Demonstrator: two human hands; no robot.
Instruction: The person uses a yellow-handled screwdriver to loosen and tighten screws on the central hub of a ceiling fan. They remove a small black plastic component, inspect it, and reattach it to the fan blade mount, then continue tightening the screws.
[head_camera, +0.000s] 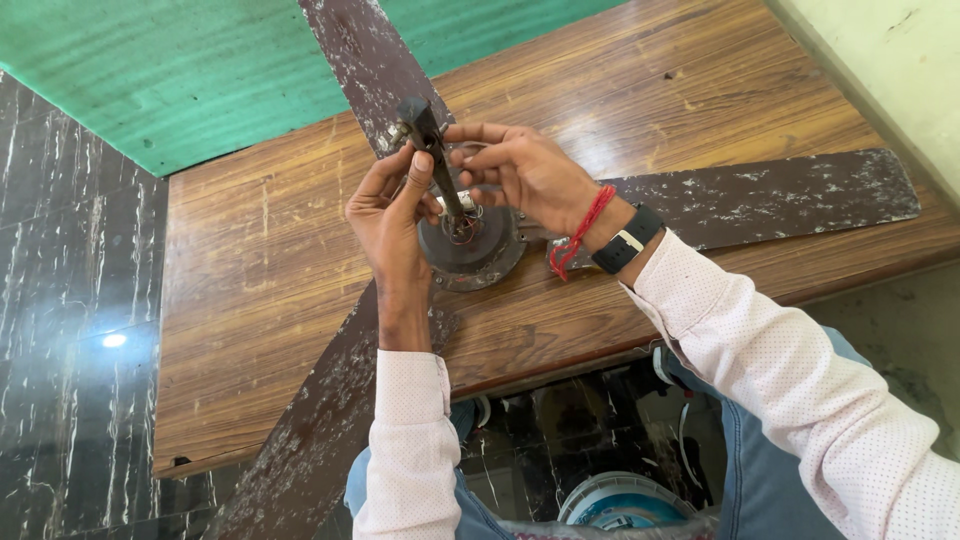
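Nearest: pale plastic bucket (622, 503) on dark marble floor (60, 330), under table edge. Then L hand (392, 215), fingers curled round dark metal downrod (437, 160), thumb pressing its side. R hand (520, 170) w/ fingertips pinching same rod from other side. Rod upright-ish, tilted, rising from ceiling fan motor hub (472, 245) mid wooden table (250, 270). Beyond: worn brown fan blades (770, 195) flat on tabletop, green board (180, 70) at far end.

Pink dotted sleeves (800, 370), black wristwatch (626, 240), red thread (580, 235)
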